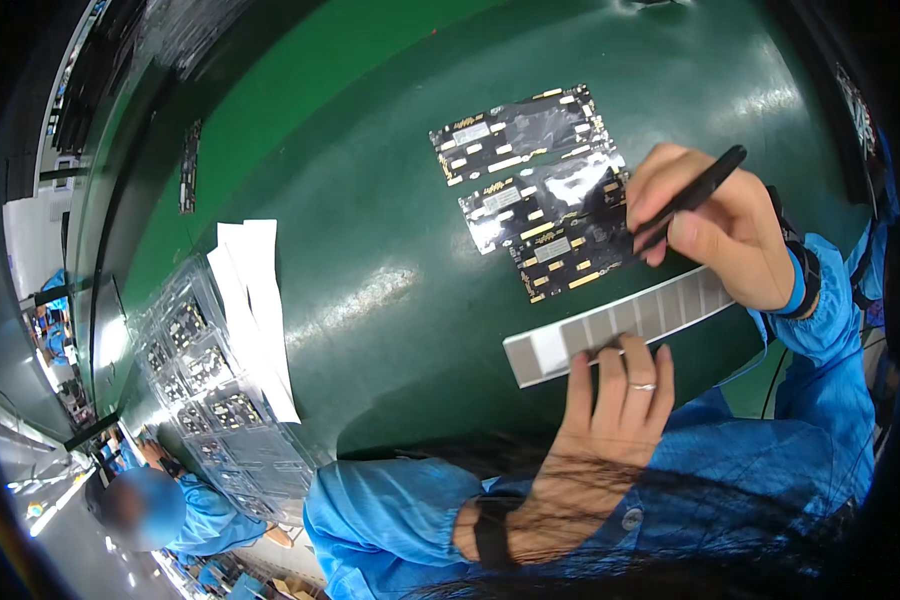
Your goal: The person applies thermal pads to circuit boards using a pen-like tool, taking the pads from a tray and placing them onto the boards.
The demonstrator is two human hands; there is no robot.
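My right hand [720,225] is closed round black tweezers [705,182], with their tips low over the right end of the nearest black circuit board [570,252]. Two more boards, a middle one [500,208] and a far one [515,132], lie just beyond it in a stepped row. Below them, a white backing strip with grey rectangular pads [625,318] stretches across the table. My left hand [615,400] lies with fingers extended and apart, fingertips touching the strip's near edge. The tips of the tweezers are partly hidden by my fingers.
White paper strips [255,310] lie on the green table [390,250] at left, beside clear trays of small boards [210,370]. Another narrow dark board [190,165] lies at far left. A co-worker in blue [205,510] sits at lower left.
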